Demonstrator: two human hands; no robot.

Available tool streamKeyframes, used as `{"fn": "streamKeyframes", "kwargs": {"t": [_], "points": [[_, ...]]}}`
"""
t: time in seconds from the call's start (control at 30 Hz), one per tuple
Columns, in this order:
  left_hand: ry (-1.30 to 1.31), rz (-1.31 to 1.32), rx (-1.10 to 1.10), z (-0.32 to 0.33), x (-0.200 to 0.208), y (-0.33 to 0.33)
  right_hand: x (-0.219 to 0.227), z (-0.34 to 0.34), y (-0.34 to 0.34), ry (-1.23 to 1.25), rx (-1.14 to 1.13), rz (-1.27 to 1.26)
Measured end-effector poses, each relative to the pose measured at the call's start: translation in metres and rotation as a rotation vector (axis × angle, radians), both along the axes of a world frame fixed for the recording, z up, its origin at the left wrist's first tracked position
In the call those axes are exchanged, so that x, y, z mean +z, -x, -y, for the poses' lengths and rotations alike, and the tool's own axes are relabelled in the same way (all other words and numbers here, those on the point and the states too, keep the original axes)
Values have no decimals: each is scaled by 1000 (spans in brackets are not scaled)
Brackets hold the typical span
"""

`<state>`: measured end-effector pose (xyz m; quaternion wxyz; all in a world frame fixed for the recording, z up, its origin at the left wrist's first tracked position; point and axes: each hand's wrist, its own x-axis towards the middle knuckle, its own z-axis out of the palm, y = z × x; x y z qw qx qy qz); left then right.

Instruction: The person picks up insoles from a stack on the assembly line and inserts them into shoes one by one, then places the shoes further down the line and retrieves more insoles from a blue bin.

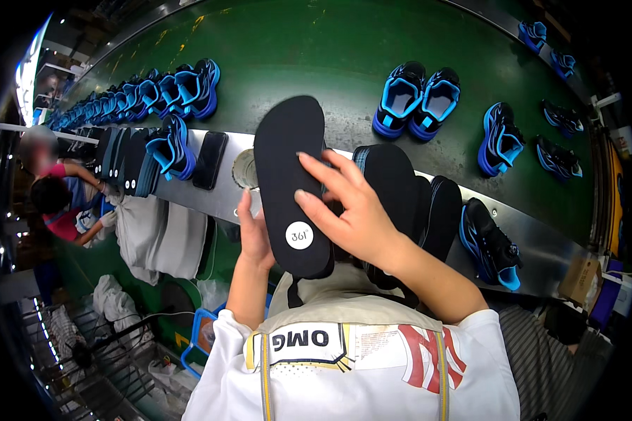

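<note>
Although left hand (pixel 255 237) is part-hidden, grip indeterminate, the black insole (pixel 286 165) beneath spread right hand (pixel 358 216) appears light, flexible, best held by its edges.

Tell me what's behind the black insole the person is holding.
Behind the insole, a round object and the left hand show partly at its left, green surface beyond its top. Whatever lies directly behind is covered.

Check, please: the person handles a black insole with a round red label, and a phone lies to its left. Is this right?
Not quite: the head view shows the round label is white, not red. The black insole and phone are correct.
</note>
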<state>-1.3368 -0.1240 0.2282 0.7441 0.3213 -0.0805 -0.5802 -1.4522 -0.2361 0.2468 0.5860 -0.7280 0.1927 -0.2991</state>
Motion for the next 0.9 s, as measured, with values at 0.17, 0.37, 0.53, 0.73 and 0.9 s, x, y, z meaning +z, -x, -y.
{"fn": "streamKeyframes", "kwargs": {"t": [0.17,0.37,0.53,0.73,0.9], "points": [[220,-215,12,16,5,6,8,10,-1,139,-21,92],[-530,80,76,-7,-91,30,-43,-16,29,231,125,-264],[-467,40,3,-5,-89,17,-19,-14,50,413,43,-155],[-466,-21,-18,22,-78,11,-74,37,115,-663,-433,4],[-353,72,13,44,-101,-9,-101,13,104,-1166,-154,77]]}}
